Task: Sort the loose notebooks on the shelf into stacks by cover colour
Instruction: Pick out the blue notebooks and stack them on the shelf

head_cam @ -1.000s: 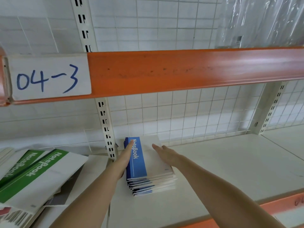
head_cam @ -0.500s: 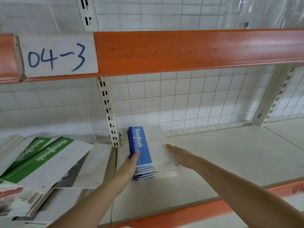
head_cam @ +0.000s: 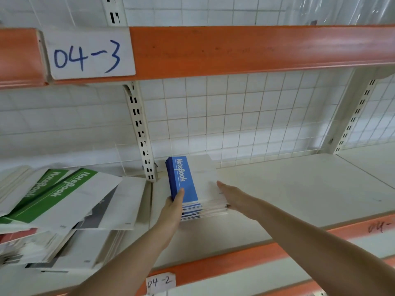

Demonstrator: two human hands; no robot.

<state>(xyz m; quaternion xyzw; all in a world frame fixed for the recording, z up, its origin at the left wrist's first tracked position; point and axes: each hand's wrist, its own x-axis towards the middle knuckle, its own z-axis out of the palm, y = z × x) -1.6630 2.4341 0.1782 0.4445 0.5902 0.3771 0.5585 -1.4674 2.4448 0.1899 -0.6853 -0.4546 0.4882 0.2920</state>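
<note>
A stack of blue-covered notebooks (head_cam: 183, 178) lies on the white shelf board (head_cam: 299, 189), close to the wire-grid back. My left hand (head_cam: 174, 208) presses against the stack's near left corner, with one digit lying on the blue top cover. On the other side, my right hand (head_cam: 235, 199) lies flat against the stack's right edge, fingers straight. To the left, a loose pile of green-covered notebooks (head_cam: 64, 189) is spread over other white, grey and red-edged notebooks (head_cam: 17, 235).
A slotted white upright (head_cam: 141, 133) stands between the green pile and the blue stack. An orange beam (head_cam: 235, 50) labelled 04-3 (head_cam: 87, 54) hangs overhead. The orange front rail (head_cam: 235, 261) carries a 04-2 tag (head_cam: 160, 282). Bare shelf board extends right of the stack.
Both hands have slid back along the sides of the blue stack towards its near end. The stack stays where it was.
</note>
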